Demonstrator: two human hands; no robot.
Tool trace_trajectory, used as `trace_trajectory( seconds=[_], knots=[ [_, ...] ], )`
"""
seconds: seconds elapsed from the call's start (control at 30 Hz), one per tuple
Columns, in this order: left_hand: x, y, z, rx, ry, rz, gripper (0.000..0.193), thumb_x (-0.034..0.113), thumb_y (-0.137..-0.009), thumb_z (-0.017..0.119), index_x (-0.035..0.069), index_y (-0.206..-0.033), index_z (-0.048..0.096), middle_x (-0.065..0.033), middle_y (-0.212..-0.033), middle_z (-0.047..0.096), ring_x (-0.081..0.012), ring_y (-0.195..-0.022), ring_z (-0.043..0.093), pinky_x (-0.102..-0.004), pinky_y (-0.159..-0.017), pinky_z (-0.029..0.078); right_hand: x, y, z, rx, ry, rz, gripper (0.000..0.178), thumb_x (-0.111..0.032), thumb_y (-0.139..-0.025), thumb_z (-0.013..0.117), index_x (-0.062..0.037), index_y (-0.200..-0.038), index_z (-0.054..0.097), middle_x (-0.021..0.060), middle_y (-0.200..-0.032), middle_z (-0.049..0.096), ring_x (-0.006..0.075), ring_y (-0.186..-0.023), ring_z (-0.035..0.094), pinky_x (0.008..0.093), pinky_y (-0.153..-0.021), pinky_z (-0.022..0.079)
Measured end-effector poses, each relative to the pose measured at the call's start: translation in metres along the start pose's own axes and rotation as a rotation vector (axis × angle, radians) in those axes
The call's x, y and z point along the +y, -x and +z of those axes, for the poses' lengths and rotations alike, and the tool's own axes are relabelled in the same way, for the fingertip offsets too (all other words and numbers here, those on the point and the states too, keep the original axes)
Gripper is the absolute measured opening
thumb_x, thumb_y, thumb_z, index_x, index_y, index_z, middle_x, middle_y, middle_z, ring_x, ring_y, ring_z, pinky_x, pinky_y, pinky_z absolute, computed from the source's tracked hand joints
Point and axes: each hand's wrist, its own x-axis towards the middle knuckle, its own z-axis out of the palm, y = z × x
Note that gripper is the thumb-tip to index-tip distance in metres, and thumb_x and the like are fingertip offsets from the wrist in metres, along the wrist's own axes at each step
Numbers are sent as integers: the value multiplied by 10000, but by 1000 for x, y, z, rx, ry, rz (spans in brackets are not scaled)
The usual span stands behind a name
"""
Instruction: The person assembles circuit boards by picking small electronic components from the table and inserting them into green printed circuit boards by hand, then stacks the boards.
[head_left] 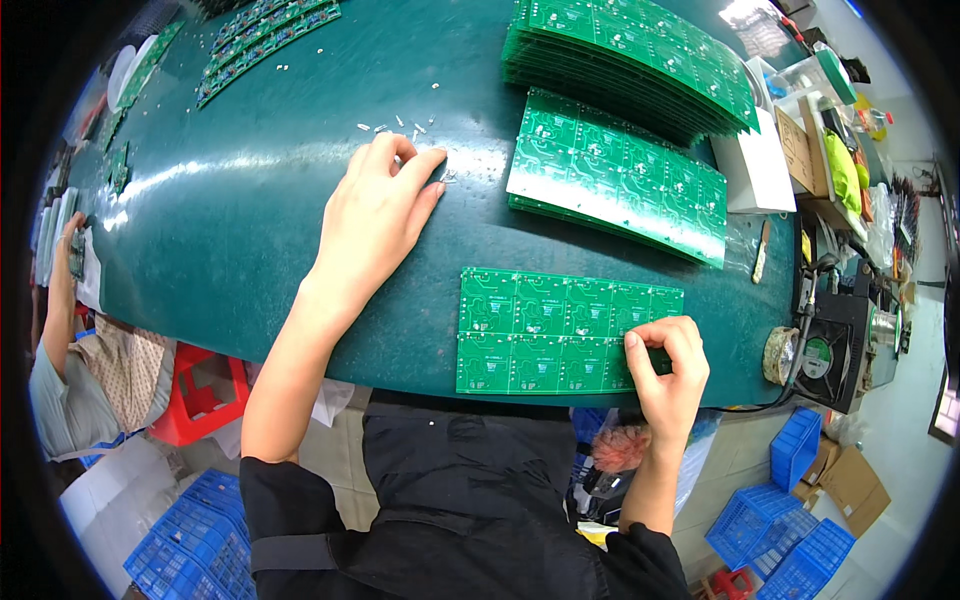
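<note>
My left hand reaches over the table to a scatter of tiny clear and metallic parts. Its thumb and forefinger are apart, with a few of the parts by their tips. In front of me a green circuit board panel lies flat near the table's front edge, divided into several identical boards. Over the panel's right end is my right hand, its thumb and forefinger tips pressed together just above the surface. Whatever they pinch is too small or hidden to make out.
Two stacks of green panels, a tall one and a lower one, stand at the back right. Beyond them are a white box and a black fan unit. Populated boards lie far left. Another person's hand shows at the left edge.
</note>
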Motion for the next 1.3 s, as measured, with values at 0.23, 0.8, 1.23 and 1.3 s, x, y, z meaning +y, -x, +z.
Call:
trace_trajectory(
  seconds=[0.23,0.8,1.23,1.3],
  knots=[
    [-5,-2,0,-11,28,45,107,85,-896,648,75,-1002,644,-92,-945,589,-289,-929,611,-389,-787,517,-1,-3,-3,-19,30,-10,143,-37,-754,771,-82,-768,636,36,-769,626,217,-761,593,353,-739,414],
    [-13,0,-7,13,206,-45,103,63,-916,612,49,-1001,669,-125,-939,631,-314,-880,644,-379,-778,517,-15,-4,0,-27,110,-129,183,61,-739,739,-32,-788,589,90,-802,560,276,-773,538,386,-678,450],
    [-5,-15,4,-122,-30,162,89,101,-892,642,64,-952,588,-101,-932,564,-311,-923,600,-414,-780,517,-10,2,-13,-68,46,0,128,-10,-862,695,-27,-989,706,109,-932,687,277,-896,650,367,-809,519],
    [-8,-11,7,-71,-47,161,96,107,-904,639,56,-968,589,-102,-930,566,-295,-908,606,-398,-774,516,-10,2,-13,-40,13,-10,127,-5,-865,691,-23,-990,707,113,-932,690,276,-891,654,366,-805,523]
  ],
)
